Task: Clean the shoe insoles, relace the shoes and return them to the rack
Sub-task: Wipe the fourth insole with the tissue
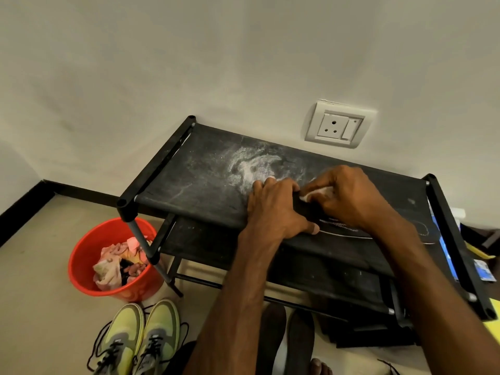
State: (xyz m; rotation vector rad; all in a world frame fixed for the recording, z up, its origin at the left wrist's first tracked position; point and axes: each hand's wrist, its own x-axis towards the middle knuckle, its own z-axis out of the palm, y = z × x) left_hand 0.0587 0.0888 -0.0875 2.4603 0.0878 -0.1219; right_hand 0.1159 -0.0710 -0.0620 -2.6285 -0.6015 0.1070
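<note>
A black insole [349,228] lies on the top shelf of the black shoe rack [189,185], its heel end reaching right. My left hand [273,209] presses flat on the insole's toe end. My right hand [349,196] grips a small pale cloth [316,194] against the insole. White powder [251,166] is smeared on the shelf behind my hands. A pair of yellow-green sneakers [138,339] with loose black laces stands on the floor at lower left. Two more dark insoles [286,339] lie on the floor in front of the rack.
A red bucket [84,266] holding rags sits on the floor left of the rack. A wall socket [338,125] is above the rack. Blue and yellow items [481,269] crowd the rack's right side. A bare foot [320,366] shows at the bottom edge.
</note>
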